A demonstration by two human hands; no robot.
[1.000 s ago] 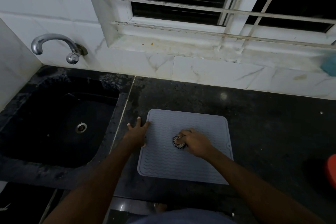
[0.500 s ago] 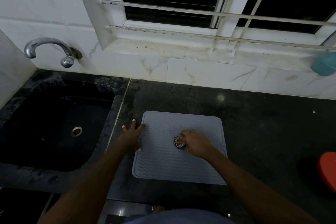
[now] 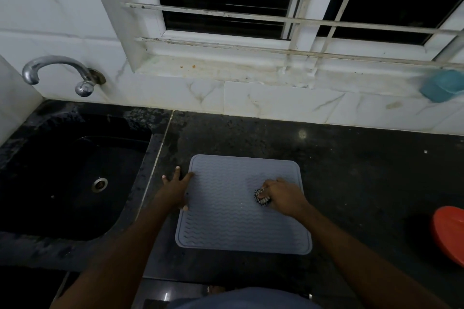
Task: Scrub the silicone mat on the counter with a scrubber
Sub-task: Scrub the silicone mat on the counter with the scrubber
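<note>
At the far left, a curved metal tap (image 3: 57, 70) is mounted on the white tiled wall, and its spout is hung over a black sink (image 3: 75, 208) that is set into the worktop. A round metal drain (image 3: 99, 184) is seen in the sink's floor. To the right of the sink, a dark speckled counter (image 3: 364, 183) is laid out beneath a barred window (image 3: 251, 7).

The left hand (image 3: 175, 189) is placed flat at the left edge of the silicone mat (image 3: 226, 228). Its fingers are spread and kept straight; nothing is gripped. The outer fingers are rested on the bare counter, while the forefinger and thumb are laid on the mat's border.

The mat, grey and ribbed with wavy lines, is spread flat on the counter, just right of the sink and near the counter's front edge.

A small dark scrubber (image 3: 262, 199) is pressed onto the mat's right half, towards its far side. It is held by the right hand (image 3: 283, 197), whose fingers are curled around it so that only its left part is shown.

Further right, a teal object (image 3: 443, 85) is seen on the window ledge, and a red-orange object (image 3: 449, 233) is cut off by the picture's right edge.
</note>
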